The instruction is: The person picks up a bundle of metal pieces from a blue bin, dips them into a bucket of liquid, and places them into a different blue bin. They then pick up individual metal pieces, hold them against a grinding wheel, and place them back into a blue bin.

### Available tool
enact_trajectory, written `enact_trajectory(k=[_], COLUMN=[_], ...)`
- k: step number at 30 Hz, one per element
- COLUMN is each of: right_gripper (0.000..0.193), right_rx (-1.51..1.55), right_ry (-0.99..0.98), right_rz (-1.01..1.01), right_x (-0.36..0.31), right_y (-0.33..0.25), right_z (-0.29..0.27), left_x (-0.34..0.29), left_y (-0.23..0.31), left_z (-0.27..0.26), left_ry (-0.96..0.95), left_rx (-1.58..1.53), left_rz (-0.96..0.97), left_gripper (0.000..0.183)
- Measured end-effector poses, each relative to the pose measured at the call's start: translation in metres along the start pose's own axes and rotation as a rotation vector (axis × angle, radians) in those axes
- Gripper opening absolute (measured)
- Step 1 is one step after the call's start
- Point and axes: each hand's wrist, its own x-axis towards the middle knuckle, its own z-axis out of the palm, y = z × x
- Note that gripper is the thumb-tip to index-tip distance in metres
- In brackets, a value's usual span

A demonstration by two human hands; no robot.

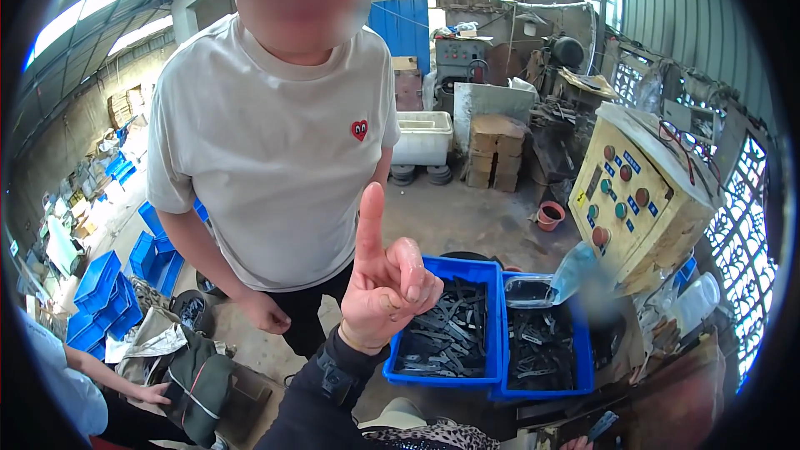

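Observation:
My left hand (385,287) is raised in front of me in a dark sleeve. Its index finger points straight up, the other fingers are curled into the palm, and it holds nothing. Just behind it stands a person in a white T-shirt (275,142) with a small red heart, facing me, arms hanging down. To the right of my hand are two blue crates (493,317) side by side, holding several dark flat metal pieces. A sliver of skin at the lower edge may be my right hand (573,444); its pose is hidden.
A worn yellow control box (633,200) with round buttons stands at the right, with a clear plastic bottle (575,271) below it. Empty blue crates (100,292) are stacked at the left. Another person's hand (154,393) rests on a dark bag at the lower left. A white tub (421,137) sits behind.

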Motion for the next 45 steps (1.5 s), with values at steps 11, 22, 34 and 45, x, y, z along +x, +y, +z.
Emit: enact_trajectory(k=[11, 22, 34, 45], right_gripper=[0.027, 0.024, 0.024, 0.019], right_rx=[-0.005, 0.039, 0.55, 0.965], right_ry=[0.036, -0.07, -0.543, -0.784], right_rz=[0.006, -0.076, -0.631, -0.685], right_x=[0.007, 0.041, 0.114, 0.139], right_y=[0.002, -0.022, -0.187, -0.239], right_z=[-0.001, -0.004, 0.188, 0.187], left_x=[-0.005, 0.052, 0.109, 0.105], left_y=[-0.007, 0.032, -0.074, -0.109], left_z=[0.007, 0.045, -0.025, -0.001], left_ry=[0.046, -0.174, 0.355, 0.513], left_rx=[-0.075, 0.059, -0.632, -0.717], left_rz=[-0.02, 0.084, -0.075, 0.023], left_gripper=[0.103, 0.089, 0.011, 0.021])
